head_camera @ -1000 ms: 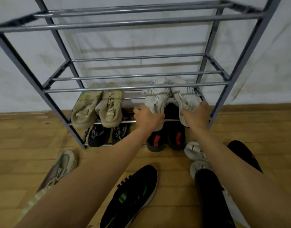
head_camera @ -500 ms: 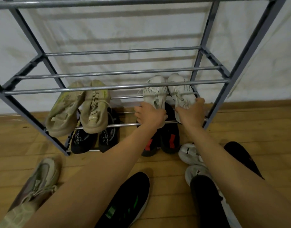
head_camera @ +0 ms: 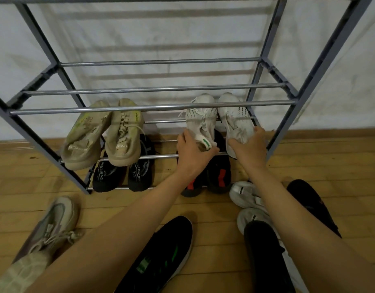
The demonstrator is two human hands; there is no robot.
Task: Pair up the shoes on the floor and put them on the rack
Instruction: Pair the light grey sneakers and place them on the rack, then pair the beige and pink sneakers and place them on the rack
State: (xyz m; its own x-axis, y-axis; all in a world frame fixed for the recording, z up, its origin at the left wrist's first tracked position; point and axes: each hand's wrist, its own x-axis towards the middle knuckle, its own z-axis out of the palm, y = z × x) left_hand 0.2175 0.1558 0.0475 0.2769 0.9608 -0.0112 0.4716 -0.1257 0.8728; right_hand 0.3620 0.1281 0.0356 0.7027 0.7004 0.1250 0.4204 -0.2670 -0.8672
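A grey metal shoe rack [head_camera: 152, 107] stands against a white wall. On its second shelf from the bottom, at the right, lie two white knit sneakers side by side, toes to the wall. My left hand [head_camera: 193, 153] grips the heel of the left white sneaker [head_camera: 200, 121]. My right hand [head_camera: 249, 149] grips the heel of the right white sneaker [head_camera: 237, 121]. A beige pair [head_camera: 104, 134] lies on the same shelf at the left. The bottom shelf holds a black pair [head_camera: 123, 172] and a black-and-red pair [head_camera: 218, 176].
On the wooden floor lie a grey-beige sneaker [head_camera: 49, 227] at the left, a black shoe with green marks [head_camera: 161, 254] in the middle, a white pair [head_camera: 248, 201] and black shoes [head_camera: 309, 204] at the right. The rack's upper shelves hold nothing.
The view has shifted slightly down and closer. My hands stay on the white sneakers' heels; the left hand has loosened back a little, showing the heel tab.
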